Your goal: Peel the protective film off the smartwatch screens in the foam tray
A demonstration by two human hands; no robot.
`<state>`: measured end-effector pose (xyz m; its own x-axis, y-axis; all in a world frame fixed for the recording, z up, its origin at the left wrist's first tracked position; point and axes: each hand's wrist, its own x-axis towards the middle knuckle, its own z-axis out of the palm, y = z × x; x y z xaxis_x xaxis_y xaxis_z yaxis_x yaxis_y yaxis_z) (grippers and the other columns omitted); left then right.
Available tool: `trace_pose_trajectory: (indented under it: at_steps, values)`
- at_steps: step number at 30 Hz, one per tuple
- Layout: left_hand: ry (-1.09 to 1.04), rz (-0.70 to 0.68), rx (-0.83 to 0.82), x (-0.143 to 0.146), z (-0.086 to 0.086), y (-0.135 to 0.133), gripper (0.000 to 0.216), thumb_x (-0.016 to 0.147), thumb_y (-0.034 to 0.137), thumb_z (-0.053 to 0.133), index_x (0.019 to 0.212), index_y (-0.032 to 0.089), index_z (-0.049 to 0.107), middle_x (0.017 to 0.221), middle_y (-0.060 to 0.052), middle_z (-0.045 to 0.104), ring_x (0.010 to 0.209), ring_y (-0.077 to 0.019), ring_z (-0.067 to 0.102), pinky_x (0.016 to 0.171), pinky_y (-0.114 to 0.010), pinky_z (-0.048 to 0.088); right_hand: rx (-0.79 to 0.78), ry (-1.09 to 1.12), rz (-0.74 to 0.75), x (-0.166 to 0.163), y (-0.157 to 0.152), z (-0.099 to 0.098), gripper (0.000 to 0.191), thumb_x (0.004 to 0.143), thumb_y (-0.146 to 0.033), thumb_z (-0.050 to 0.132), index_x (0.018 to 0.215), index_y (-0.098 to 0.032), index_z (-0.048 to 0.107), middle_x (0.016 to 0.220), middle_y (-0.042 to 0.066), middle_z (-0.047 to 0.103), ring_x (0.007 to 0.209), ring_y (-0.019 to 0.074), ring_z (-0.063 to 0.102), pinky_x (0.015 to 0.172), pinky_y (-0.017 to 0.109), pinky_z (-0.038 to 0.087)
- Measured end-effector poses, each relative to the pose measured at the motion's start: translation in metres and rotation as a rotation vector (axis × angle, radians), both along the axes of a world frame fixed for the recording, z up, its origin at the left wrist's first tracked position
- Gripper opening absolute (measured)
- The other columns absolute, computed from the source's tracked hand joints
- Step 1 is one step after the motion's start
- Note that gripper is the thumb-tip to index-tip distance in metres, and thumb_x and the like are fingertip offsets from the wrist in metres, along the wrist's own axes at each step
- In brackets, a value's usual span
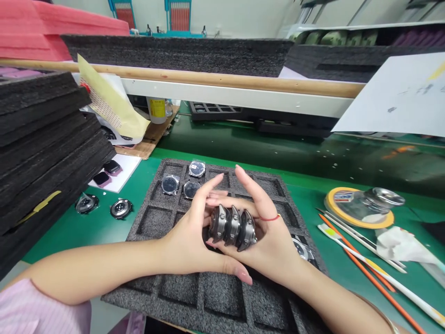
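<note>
Three dark round watch cases (232, 226), stacked face to face in a row, sit between my two hands above a grey foam tray (179, 308). My left hand (194, 236) cups the left end of the row, its thumb stretched out below. From the right, my right hand (269, 236) cradles the row against its palm, thumb pointing up; some fingers are hidden behind the cases. In the tray's upper left pockets lie a film-wrapped watch (170, 184), a watch with a label (197, 169) and another watch face (191, 189). A silver-backed watch (301, 248) shows beside my right wrist.
Two loose watch cases (121, 208) lie left of the tray, near stacked black foam (45, 139). To the right are a toothbrush (375, 269), orange sticks (378, 287), a glass jar with a metal cap (373, 206) and crumpled tissue (399, 243). A shelf (222, 93) crosses behind.
</note>
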<state>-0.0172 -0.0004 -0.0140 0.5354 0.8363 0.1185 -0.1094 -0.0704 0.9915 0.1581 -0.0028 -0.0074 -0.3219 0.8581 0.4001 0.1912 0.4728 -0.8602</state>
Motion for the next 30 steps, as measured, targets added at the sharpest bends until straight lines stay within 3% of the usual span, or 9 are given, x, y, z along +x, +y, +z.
trace_pose_trajectory:
  at_steps: [3,5,9,11,14,16,17,21,30]
  values:
    - [-0.091,-0.064,-0.224,0.003,0.005,0.0,0.133,0.06,0.019,0.095,0.155,0.036,0.004,0.14,-0.015,0.052,0.123,-0.031,0.061,0.107,-0.051,0.049,0.119,-0.053,0.04,0.002,0.003,-0.002,0.11,0.077,-0.029,0.085,0.16,-0.036,0.013,0.125,0.005,0.072,0.119,0.0261,0.068,0.11,0.045,0.054]
    - [-0.124,-0.063,-0.269,0.005,0.005,0.002,0.129,0.057,0.016,0.095,0.154,0.032,0.012,0.135,-0.015,0.057,0.122,-0.0308,0.061,0.107,-0.05,0.049,0.181,-0.089,0.068,0.003,0.005,-0.003,0.109,0.079,-0.028,0.083,0.16,-0.038,0.011,0.127,0.004,0.071,0.119,0.0255,0.069,0.109,0.043,0.054]
    - [-0.144,-0.142,-0.214,0.008,0.004,0.009,0.067,0.066,0.028,0.091,0.123,0.018,0.057,0.122,-0.013,0.065,0.121,-0.0313,0.061,0.106,-0.047,0.047,0.263,-0.137,0.137,0.004,0.006,-0.006,0.094,0.09,-0.034,0.07,0.162,-0.033,0.009,0.128,0.008,0.07,0.129,0.0264,0.062,0.11,0.046,0.052]
    - [-0.136,-0.182,-0.176,0.007,0.005,0.01,0.044,0.073,0.035,0.086,0.105,0.014,0.065,0.112,-0.012,0.069,0.114,-0.0301,0.064,0.104,-0.046,0.048,0.273,-0.214,0.167,0.004,0.006,-0.007,0.087,0.095,-0.031,0.063,0.162,-0.031,0.007,0.133,0.009,0.068,0.134,0.0254,0.057,0.112,0.047,0.05]
    - [-0.103,-0.075,-0.2,0.005,0.006,0.009,0.05,0.07,0.035,0.089,0.11,0.015,0.065,0.111,-0.011,0.07,0.112,-0.0287,0.064,0.103,-0.043,0.048,0.266,-0.297,0.197,0.007,0.007,-0.003,0.098,0.086,-0.041,0.074,0.162,-0.03,0.012,0.144,0.011,0.059,0.136,0.0273,0.054,0.115,0.048,0.046]
    - [-0.079,-0.013,-0.213,0.003,0.007,0.007,0.057,0.068,0.032,0.09,0.115,0.016,0.063,0.111,-0.01,0.07,0.11,-0.0279,0.065,0.1,-0.042,0.049,0.248,-0.23,0.223,0.01,0.01,0.005,0.101,0.075,-0.058,0.078,0.158,-0.03,0.027,0.145,0.011,0.057,0.133,0.0282,0.056,0.113,0.045,0.047]
    - [-0.069,0.004,-0.184,0.002,0.007,0.006,0.057,0.068,0.031,0.09,0.115,0.016,0.062,0.109,-0.009,0.07,0.108,-0.0269,0.066,0.099,-0.041,0.049,0.231,-0.178,0.236,0.013,0.011,0.009,0.092,0.075,-0.063,0.075,0.153,-0.031,0.038,0.143,0.01,0.058,0.131,0.0273,0.057,0.112,0.043,0.048]
    - [-0.073,0.035,-0.004,0.001,0.009,0.004,0.051,0.067,0.025,0.091,0.109,0.018,0.063,0.107,-0.006,0.071,0.103,-0.0229,0.067,0.095,-0.036,0.051,0.152,-0.036,0.211,0.024,0.016,0.023,0.031,0.096,-0.046,0.06,0.12,-0.032,0.07,0.123,0.005,0.069,0.119,0.0209,0.063,0.102,0.034,0.052]
    - [-0.045,0.056,0.175,-0.001,0.006,0.002,0.056,0.066,0.024,0.092,0.113,0.021,0.063,0.11,-0.004,0.073,0.103,-0.0221,0.069,0.102,-0.038,0.048,0.053,0.109,0.138,0.029,0.02,0.026,0.022,0.098,-0.033,0.058,0.1,-0.03,0.079,0.105,0.004,0.074,0.105,0.018,0.068,0.095,0.03,0.055]
